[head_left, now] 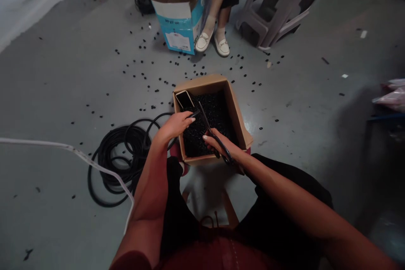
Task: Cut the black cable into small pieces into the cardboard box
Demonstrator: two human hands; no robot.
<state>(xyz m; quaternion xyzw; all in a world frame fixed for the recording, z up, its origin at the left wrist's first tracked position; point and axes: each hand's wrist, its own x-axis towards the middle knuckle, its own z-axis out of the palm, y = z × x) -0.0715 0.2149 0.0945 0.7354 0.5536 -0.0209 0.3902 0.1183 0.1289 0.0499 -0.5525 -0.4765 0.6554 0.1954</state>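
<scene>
My left hand (177,125) is closed around the end of a black hose (193,114), above the left part of an open cardboard box (239,114). The hose runs back to a loose coil (122,158) on the floor at the left. In my right hand (216,142) is a pair of black-handled scissors (207,121), its blades pointing up and away beside the hose end. Many small black cut pieces (210,107) fill the box below both hands. A small open container (184,99) with a light rim sits in its far left corner.
Small black pieces (172,63) lie scattered over the grey floor. Beyond stand a blue and white carton (177,33), a person's white shoes (222,45) and a grey plastic stool (272,29). A white cable (91,161) crosses at the left.
</scene>
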